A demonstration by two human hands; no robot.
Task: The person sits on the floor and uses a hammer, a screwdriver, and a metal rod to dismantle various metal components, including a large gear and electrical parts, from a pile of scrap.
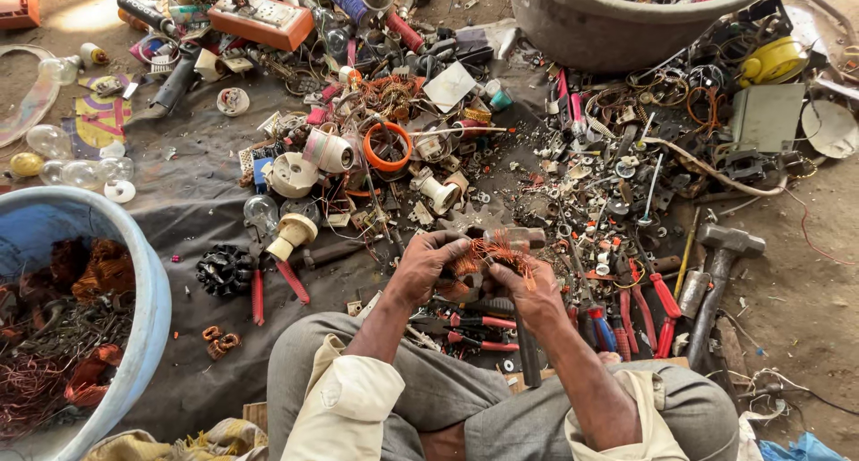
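Observation:
Both my hands meet over my lap on a tangled bundle of copper wire winding (488, 251). My left hand (425, 262) grips its left side, fingers curled around the wire. My right hand (530, 291) holds the right side, thumb pressed on the coil. Loose orange strands stick up between the fingers. Under the hands lie red-handled pliers (474, 331) and a dark tool handle (528, 354) on the grey cloth.
A blue tub (148, 309) with copper scrap stands at the left. A grey basin (608, 27) sits at the back. A hammer (716, 278), red-handled cutters (658, 313), an orange ring (386, 146), bulbs (67, 161) and heaps of electrical scrap cover the ground.

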